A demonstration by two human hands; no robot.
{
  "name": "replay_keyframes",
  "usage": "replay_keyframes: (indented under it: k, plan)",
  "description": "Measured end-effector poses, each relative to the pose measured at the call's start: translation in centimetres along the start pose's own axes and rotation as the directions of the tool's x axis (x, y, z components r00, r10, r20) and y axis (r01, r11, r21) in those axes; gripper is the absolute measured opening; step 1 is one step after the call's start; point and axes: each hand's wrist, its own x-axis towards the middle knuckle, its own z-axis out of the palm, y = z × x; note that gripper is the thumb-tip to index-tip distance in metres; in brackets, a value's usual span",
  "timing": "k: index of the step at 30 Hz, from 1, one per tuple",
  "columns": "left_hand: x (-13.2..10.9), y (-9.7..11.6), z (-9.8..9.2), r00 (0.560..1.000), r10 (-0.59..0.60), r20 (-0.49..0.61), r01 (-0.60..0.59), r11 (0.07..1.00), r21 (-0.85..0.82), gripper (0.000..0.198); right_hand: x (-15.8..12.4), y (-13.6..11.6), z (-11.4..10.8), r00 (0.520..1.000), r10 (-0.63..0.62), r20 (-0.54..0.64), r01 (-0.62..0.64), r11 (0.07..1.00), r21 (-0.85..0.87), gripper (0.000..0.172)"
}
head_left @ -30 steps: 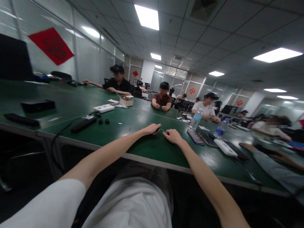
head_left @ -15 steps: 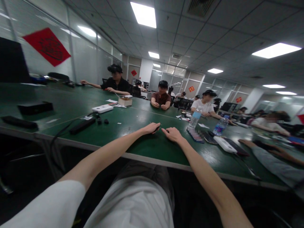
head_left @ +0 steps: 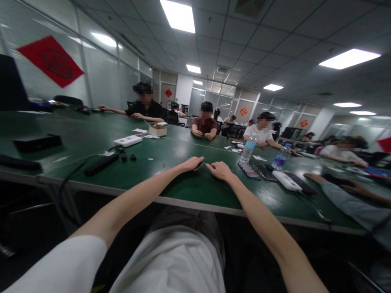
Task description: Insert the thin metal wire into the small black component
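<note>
Near the centre of the frame, the left hand is curled around a small dark object, mostly hidden by the fingers, just above the table. The right hand sits just beside it, thumb and fingers drawn in; whether it grips anything (there is a dark patch by the thumb) I cannot tell. For this close two-handed work, I'd judge it best to steady both wrists near the tabletop, keep the left hold firm but light, and make small right-hand movements, elbows well away from the water bottle right of centre.
</note>
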Motion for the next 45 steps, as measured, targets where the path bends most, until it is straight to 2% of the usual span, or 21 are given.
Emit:
replay_keyframes:
  k: [18, 29, 33, 45]
  plan:
    - [-0.3, 0.4, 0.2, 0.999, 0.009, -0.053, -0.003, 0.993, 0.117, 0.058, 0.0, -0.1, -0.3, 0.996, 0.015, 0.084, -0.018, 0.999, 0.036, 0.08]
    - [-0.1, 0.1, 0.1, 0.999, 0.042, -0.011, -0.039, 0.978, 0.207, 0.053, 0.6, 0.6, 0.5, 0.989, -0.008, 0.147, 0.003, 0.999, 0.035, 0.085]
    - [0.0, 0.3, 0.2, 1.0, -0.009, 0.01, 0.007, 0.98, 0.197, 0.053, 0.7, 0.9, 0.5, 0.985, -0.022, 0.17, 0.016, 0.999, 0.039, 0.085]
    - [-0.2, 0.5, 0.1, 0.999, 0.0, -0.041, 0.006, 0.992, 0.128, 0.053, -0.1, -0.6, -0.4, 0.994, 0.056, 0.094, -0.055, 0.998, -0.017, 0.088]
